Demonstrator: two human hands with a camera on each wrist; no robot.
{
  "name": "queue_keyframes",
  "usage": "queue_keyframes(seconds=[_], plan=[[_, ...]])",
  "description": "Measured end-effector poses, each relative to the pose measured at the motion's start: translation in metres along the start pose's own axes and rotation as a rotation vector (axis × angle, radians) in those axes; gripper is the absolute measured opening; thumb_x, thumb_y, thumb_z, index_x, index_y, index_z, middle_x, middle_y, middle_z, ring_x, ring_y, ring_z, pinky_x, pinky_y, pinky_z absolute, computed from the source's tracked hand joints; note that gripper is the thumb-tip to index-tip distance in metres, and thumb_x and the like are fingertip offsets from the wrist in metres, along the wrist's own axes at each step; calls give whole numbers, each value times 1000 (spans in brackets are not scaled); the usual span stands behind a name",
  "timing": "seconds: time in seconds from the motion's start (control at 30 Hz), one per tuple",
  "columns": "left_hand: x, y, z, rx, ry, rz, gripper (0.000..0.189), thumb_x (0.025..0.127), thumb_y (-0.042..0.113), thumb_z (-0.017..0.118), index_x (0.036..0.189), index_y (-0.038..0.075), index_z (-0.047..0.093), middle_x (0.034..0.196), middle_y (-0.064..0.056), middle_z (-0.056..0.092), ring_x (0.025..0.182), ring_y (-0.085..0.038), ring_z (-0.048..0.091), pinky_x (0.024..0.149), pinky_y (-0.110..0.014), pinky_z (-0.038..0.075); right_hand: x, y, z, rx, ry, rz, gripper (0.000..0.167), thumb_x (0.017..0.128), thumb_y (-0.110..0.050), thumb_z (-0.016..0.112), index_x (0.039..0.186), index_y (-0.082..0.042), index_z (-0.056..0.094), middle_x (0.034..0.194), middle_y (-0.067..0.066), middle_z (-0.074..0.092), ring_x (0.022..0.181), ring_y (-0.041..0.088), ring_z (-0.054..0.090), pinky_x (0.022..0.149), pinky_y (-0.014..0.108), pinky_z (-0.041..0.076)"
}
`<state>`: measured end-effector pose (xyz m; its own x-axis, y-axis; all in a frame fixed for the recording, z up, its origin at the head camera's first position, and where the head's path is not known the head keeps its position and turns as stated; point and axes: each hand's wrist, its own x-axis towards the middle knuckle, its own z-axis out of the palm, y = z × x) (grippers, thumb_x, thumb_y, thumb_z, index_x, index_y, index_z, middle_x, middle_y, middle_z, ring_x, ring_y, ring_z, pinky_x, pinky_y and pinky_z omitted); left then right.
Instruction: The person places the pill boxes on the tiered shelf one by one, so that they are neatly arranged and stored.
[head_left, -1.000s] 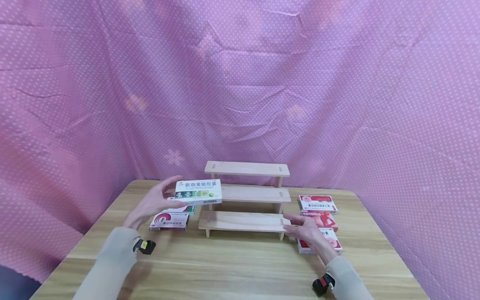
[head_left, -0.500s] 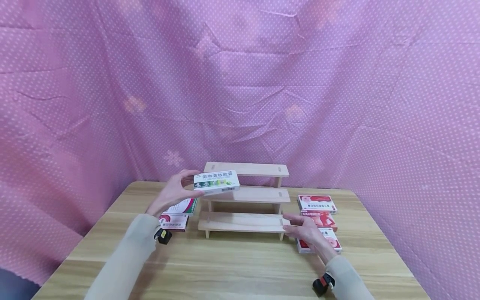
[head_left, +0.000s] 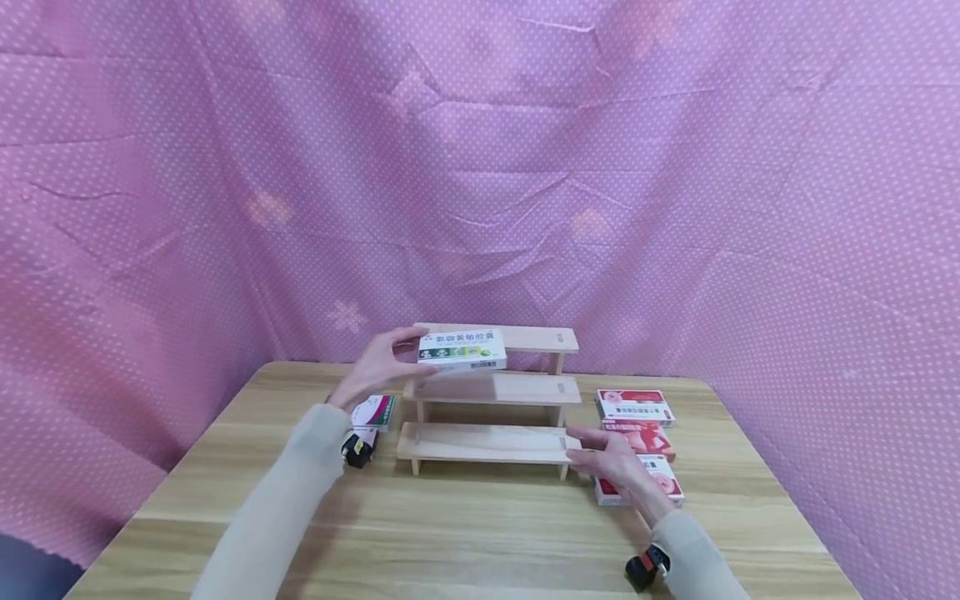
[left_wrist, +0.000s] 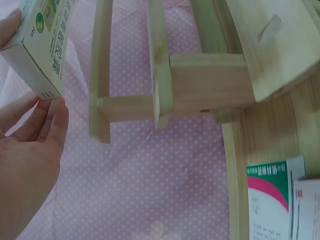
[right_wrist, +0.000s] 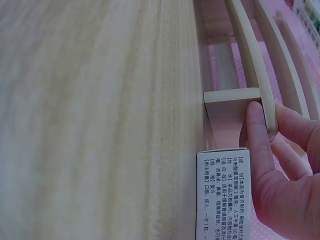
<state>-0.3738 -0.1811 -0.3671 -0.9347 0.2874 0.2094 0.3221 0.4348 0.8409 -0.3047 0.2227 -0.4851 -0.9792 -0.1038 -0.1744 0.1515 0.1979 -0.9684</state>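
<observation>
A white medicine box (head_left: 461, 348) with a green band is gripped at its left end by my left hand (head_left: 375, 368), thumb on the near side and fingers on the far side. It hangs in front of the top tier of a three-tier wooden stand (head_left: 480, 442), hiding that tier's left part. In the left wrist view, the box (left_wrist: 45, 45) is tilted beside the stand's end. My right hand (head_left: 613, 460) pinches the right end of the lowest tier. The right wrist view has the thumb (right_wrist: 257, 125) under the board and fingers over its other face.
Right of the stand lie three medicine boxes: red-and-white (head_left: 636, 407), red (head_left: 641, 439), and another red-and-white box (head_left: 660, 479) partly behind my right hand. On the left lie a green-and-magenta box (head_left: 377, 412) and one mostly hidden by my wrist. A pink dotted curtain (head_left: 480, 167) hangs behind.
My left hand has carried the white-and-green box right and upward, from above the left boxes to in front of the top tier. My right hand has stayed on the lowest tier.
</observation>
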Motion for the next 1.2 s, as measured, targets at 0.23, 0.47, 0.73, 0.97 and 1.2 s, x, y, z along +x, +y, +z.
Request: queue_keyframes(seconds=[0.23,0.47,0.73,0.97,1.2], plan=[[17,5,20,-96,-35,76,82,73,29,86,142,6,49,135,-17,57,123,-31,58,100,-33,53,-1,0,-4,-26,17,2,54,86,-11,74,137,-4,56,135,26,56,97,21,69,85,35,61],[31,14,36,-156,-83,125,71,78,17,82,140,3,50,126,-18,62,113,-33,63,89,-25,58,-2,-1,-5,-15,21,6,53,86,-11,74,135,-6,58,132,22,59,96,20,70,85,35,61],[38,23,52,-142,-110,66,77,81,22,80,146,5,42,135,-13,58,123,-28,58,101,-32,53,0,-1,-3,-38,8,-9,52,86,-11,73,136,-4,58,133,23,58,94,19,69,83,35,61],[44,28,64,-84,-98,13,85,80,32,80,149,7,37,135,-10,57,123,-26,56,108,-41,47,0,1,2,-23,9,-22,51,86,-7,72,135,-1,57,127,23,61,94,20,69,85,35,61],[55,31,68,-2,-102,25,77,86,30,75,149,7,37,135,-11,57,122,-25,56,109,-39,46,1,1,2,24,-4,-40,54,86,-5,73,136,4,54,120,23,63,90,17,67,83,34,61]])
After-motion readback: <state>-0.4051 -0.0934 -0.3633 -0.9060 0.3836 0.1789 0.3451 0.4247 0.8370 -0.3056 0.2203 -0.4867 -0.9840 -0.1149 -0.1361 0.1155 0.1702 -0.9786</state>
